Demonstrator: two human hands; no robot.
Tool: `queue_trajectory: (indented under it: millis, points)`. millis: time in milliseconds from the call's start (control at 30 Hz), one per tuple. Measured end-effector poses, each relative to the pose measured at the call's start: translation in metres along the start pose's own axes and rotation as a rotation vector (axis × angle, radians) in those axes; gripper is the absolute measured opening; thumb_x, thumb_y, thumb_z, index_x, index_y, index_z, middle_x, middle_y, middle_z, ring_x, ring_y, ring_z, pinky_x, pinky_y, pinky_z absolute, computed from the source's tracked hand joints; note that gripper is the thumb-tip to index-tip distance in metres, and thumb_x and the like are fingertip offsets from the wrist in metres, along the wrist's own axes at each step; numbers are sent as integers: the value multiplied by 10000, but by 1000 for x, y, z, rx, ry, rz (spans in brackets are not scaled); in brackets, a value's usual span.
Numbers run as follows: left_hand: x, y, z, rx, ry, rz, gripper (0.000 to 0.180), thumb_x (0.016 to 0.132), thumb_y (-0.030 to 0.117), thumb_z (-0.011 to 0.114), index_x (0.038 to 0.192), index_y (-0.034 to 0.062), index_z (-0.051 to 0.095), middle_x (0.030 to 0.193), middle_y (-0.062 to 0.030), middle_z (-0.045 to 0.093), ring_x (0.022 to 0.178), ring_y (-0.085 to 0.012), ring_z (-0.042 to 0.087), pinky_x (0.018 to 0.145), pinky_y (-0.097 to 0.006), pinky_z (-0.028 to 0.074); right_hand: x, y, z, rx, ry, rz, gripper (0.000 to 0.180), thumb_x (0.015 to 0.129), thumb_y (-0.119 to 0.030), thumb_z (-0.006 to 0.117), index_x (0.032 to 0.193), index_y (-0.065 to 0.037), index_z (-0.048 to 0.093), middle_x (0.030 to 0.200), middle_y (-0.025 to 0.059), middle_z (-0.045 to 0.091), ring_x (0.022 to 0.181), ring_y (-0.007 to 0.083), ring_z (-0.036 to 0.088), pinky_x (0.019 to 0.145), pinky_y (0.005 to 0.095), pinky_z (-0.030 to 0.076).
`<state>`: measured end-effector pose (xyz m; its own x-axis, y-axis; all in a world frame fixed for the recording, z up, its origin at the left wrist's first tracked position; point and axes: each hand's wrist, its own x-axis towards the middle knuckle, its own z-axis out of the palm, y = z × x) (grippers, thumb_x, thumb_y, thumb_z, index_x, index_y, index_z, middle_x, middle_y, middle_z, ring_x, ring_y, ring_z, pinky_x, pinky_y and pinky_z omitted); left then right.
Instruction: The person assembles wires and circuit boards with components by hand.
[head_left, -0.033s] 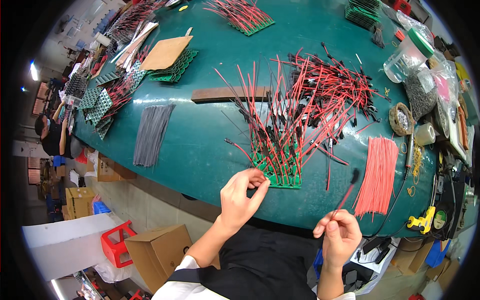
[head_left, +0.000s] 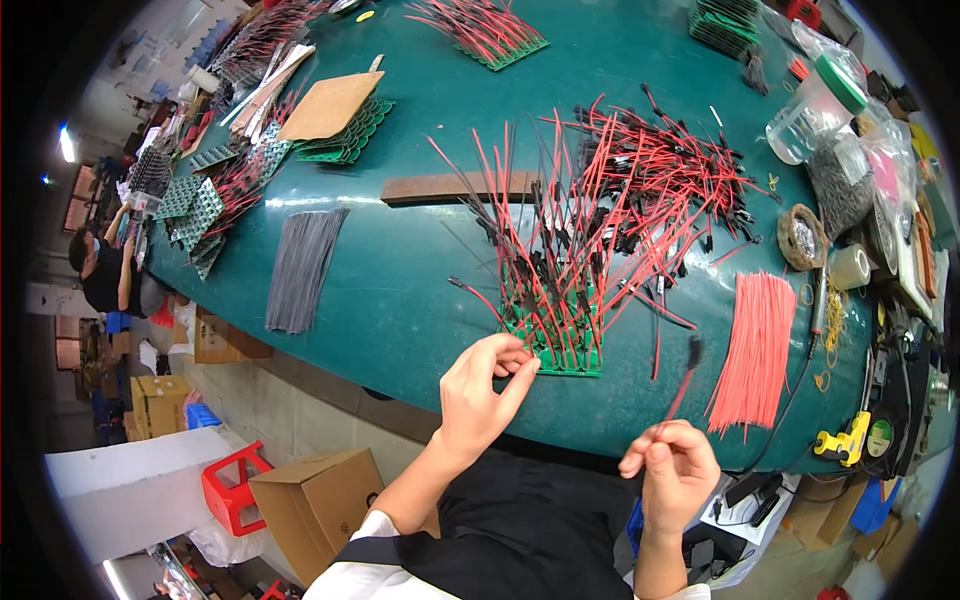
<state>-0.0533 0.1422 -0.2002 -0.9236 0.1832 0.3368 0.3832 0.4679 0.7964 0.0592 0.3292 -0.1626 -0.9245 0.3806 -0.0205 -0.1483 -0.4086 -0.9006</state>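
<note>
My left hand [head_left: 478, 402] is closed, thumb and forefinger pinched at the near left corner of a green circuit board panel [head_left: 572, 364]. Red and black wires [head_left: 545, 290] stand up from this panel in a dense bunch, hiding much of it. Near the table's front edge, my right hand [head_left: 678, 472] pinches a red wire [head_left: 681, 394] by its lower end. The wire points upward, with a blurred black piece at its tip. Behind the panel lies a tangled heap of red and black wires with black ends [head_left: 680, 175].
A bundle of red wires [head_left: 752, 350] lies at the right, a bundle of grey wires [head_left: 305, 270] at the left. A brown bar [head_left: 430, 189] lies behind the panel. A soldering iron [head_left: 819, 305], tape rolls [head_left: 850, 268] and a yellow glue gun [head_left: 843, 442] line the right side.
My right hand has shifted slightly left with the red wire, whose black tip has swung a little left too. My left hand stays at the panel's corner.
</note>
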Motion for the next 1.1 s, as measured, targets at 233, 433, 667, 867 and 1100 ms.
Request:
queue_trajectory:
  millis: [233,433,667,867,1100]
  points:
    - [-2,14,-22,-45,-106,139,301,763,20,791,1020,8,636,909,-92,664,769,-168,664,682,-280,551,14,27,22,-578,-195,-234,102,843,58,690,929,44,638,824,132,658,647,155,654,561,250,536]
    - [-16,22,-34,-451,-288,-130,212,780,-27,760,980,-23,689,967,-119,684,876,-193,669,751,-298,551,28,43,44,-917,-312,-698,182,775,61,711,941,29,641,794,114,635,642,219,630,564,320,514]
    - [-5,4,-33,-215,-49,-157,144,844,-33,693,987,-23,688,940,-108,685,808,-156,668,725,-276,556,39,42,34,-1162,-262,-672,233,776,41,694,1006,19,657,849,118,646,684,254,604,595,353,481]
    - [-3,0,-29,-238,-52,-189,173,828,-73,684,995,-29,675,941,-97,664,789,-139,658,716,-262,547,53,26,-6,-1419,-72,-465,248,832,45,633,1074,-8,640,1039,148,631,890,309,592,780,402,486]
    - [-4,-4,-26,-152,-40,-121,168,824,-95,674,980,-33,671,957,-102,655,777,-126,653,704,-248,544,68,21,-14,-1536,16,-435,344,870,-21,629,1211,-27,590,1206,131,602,1114,316,557,960,423,423]
